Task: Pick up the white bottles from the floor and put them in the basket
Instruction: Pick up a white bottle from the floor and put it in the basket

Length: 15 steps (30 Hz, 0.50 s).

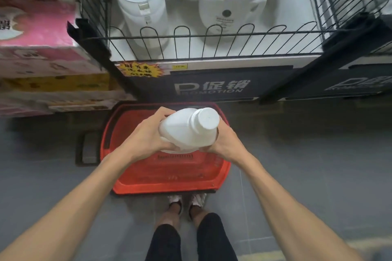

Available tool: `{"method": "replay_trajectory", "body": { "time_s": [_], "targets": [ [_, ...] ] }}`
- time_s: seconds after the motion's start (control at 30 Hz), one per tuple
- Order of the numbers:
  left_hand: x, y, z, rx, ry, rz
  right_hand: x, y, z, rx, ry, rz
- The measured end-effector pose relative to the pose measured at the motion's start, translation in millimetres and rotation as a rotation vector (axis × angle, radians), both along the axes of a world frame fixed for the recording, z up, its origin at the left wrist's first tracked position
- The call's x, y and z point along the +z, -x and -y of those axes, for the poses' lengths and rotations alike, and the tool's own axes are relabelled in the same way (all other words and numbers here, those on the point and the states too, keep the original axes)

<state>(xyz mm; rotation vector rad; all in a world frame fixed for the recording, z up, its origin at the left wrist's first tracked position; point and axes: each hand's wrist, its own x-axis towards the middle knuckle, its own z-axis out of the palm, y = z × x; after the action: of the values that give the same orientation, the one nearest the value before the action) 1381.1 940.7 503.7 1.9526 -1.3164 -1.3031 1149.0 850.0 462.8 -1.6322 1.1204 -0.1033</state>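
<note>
White bottle (186,131) held directly above red basket (169,184), tilted, cap uppermost. Left hand (146,133) curled round body; right hand (224,142) wrapped under cap end. Judged best: bottle lowered into basket middle, rim avoided, both grips kept until bottomed.

A: Dark grey front panel (212,79), centre?
B: White print: large "P", "促销", and "PROMOTION" beneath. Matching dark panel (358,85) at right: same layout, blurred and cut off.
A: Yellow starburst paper tag (139,69)?
B: Red handwritten characters, not legible. Small yellow strip label (179,66) beside it: too small. Round white plastic jug (232,6): dark round emblem, fine print unreadable.
</note>
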Motion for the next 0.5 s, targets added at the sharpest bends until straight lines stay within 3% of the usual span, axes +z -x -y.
{"method": "replay_trajectory", "body": {
  "time_s": [0.5],
  "targets": [
    [-251.0,-24.1,31.1,-0.032,-0.026,0.09,-217.9,-31.1,35.8,0.054,0.053,-0.107]
  ]
}}
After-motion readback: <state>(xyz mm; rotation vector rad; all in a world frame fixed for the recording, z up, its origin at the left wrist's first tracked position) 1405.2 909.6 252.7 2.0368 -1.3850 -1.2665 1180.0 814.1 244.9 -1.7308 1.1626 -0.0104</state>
